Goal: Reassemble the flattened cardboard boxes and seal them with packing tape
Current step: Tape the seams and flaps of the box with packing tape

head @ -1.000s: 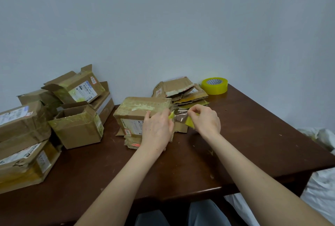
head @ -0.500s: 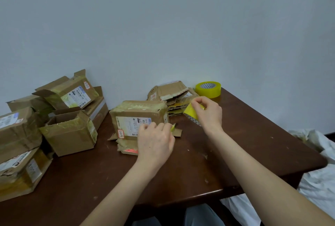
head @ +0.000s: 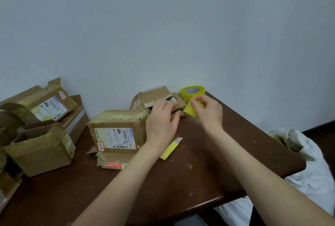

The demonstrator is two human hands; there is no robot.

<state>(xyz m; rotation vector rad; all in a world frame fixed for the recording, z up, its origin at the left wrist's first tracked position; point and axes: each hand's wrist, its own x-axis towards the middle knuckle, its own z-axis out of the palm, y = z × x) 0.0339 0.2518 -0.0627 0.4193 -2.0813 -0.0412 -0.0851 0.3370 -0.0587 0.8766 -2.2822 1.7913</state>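
A sealed cardboard box (head: 117,129) with a shipping label stands on the brown table (head: 208,171). Behind it lies a pile of flattened boxes (head: 154,97). My right hand (head: 208,111) pinches a yellow roll of packing tape (head: 189,110), held tilted just above the table, right of the pile. My left hand (head: 162,119) hovers beside the sealed box; its loosely bent fingers hold nothing and reach over the pile's front edge toward the held roll. A yellow utility knife (head: 171,148) lies on the table under my left wrist. A second yellow tape roll (head: 193,90) sits by the wall.
Several assembled and open-topped cardboard boxes (head: 39,146) are heaped at the table's left end. A white plastic bag (head: 308,162) with scraps lies on the floor past the table's right edge. A wall stands right behind the table.
My left hand has let go of the yellow knife, which now lies on the table, and moved right toward the flat pile. My right hand carried the tape roll back and up.
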